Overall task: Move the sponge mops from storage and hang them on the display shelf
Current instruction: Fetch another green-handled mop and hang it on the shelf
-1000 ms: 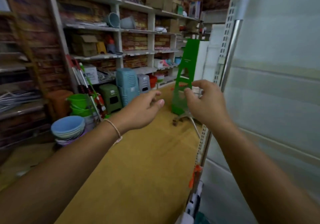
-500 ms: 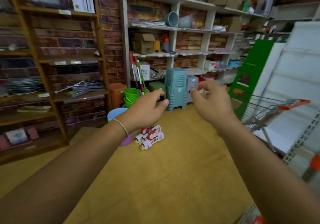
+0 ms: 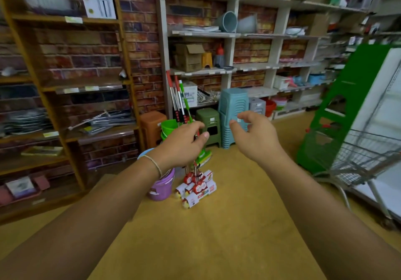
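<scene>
I see both arms stretched forward, left hand (image 3: 182,143) and right hand (image 3: 256,136) empty with fingers loosely curled, near each other at chest height, the sponge mops (image 3: 196,185) leaning on the white shelf upright behind a purple bucket (image 3: 161,187).

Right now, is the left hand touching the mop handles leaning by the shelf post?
Cannot tell. In the head view the left hand overlaps the lower mop handles, hiding any contact or gap; its fingers look relaxed, not wrapped around a handle.
</scene>
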`<state>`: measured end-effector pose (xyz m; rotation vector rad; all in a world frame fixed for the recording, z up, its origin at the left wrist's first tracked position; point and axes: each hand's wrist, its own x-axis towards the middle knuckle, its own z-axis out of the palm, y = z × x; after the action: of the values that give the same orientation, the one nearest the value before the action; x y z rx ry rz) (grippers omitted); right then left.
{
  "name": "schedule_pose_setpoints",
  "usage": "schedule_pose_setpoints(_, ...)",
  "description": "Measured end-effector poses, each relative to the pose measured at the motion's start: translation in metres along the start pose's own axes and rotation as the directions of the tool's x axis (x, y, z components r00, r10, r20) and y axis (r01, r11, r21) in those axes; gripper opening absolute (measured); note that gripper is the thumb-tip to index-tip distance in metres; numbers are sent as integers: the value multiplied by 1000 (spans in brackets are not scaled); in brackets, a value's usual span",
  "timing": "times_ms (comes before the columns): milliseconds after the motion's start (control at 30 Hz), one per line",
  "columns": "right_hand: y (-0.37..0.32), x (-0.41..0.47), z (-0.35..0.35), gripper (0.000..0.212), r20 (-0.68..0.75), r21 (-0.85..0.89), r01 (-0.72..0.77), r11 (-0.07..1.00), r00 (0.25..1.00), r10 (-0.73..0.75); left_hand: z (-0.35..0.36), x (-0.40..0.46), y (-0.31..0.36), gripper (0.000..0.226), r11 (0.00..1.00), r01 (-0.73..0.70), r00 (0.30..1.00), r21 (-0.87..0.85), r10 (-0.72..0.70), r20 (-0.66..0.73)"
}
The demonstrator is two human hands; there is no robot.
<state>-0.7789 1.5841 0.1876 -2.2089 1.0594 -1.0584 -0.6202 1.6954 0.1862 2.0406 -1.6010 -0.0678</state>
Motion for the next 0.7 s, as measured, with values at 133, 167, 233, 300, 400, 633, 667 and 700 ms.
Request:
schedule_pose_setpoints(133,16,53,12,46,-7,3,16,1000,1000,-16,11,52,-15,45,1000,-19,1000,-8,19,-25)
schedule_pose_setpoints(167,19,64,17,46,-4,5,18,1000,1000,-18,13,64,-20,45,1000,-24,999,-7,24,-29)
schedule_pose_setpoints(233,26,86,30,47,4,5,11,1000,1000,-11,18,91,-31,45,999,-30,999,-12,30,-36)
schedule_pose_setpoints(300,32,108,44,47,7,-1,-1,1000,1000,1,24,118,-45,46,999,-29,999,-17,28,-46)
schedule_pose_setpoints(400,42,144,69,46,9,-26,-3,1000,1000,3,33,161,-69,47,999,-37,999,-28,36,-41)
schedule_pose_setpoints(633,70,241,129,47,-8,-62,-68,996,998,67,46,280,-139,49,997,-72,997,-12,73,9)
schedule_pose_setpoints(667,73,256,135,48,-18,-64,-85,994,996,84,45,298,-148,49,997,-81,996,-9,81,21)
schedule_pose_setpoints(700,75,272,140,48,-33,-71,-102,992,994,100,43,317,-156,49,996,-93,995,-7,93,30)
